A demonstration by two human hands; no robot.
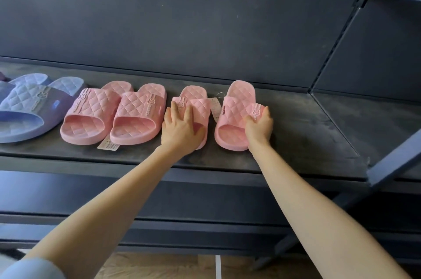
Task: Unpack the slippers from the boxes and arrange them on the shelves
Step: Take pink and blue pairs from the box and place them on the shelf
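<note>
- Dark shelf [284, 142] with a dark back panel fills the view; its surface looks dusty, and its right end is cut by a slanted metal bracket [391, 164].
- Left hand [180, 132] lies spread over the strap of a pink slipper [196, 105], fingers curled onto it; the palm hides most of the toe opening and front sole.
- Right hand [259, 127] grips the outer edge of a second pink slipper [234, 119], thumb on the strap by a small rabbit badge; whether the fingers reach under the sole cannot be told.
- Both slippers rest on the shelf, toes toward the person, apart from each other, with a paper tag [214, 107] partly hidden between them.
- Just beyond the left hand, further left, sits another pink pair [114, 116], side by side, a barcode label [109, 145] poking out beneath.
- Farther left, blue slippers [29, 110] are cut off by the frame edge; how many there are is unclear.
- Below, lower shelves and a strip of wooden floor [159, 265] show, blurred.
</note>
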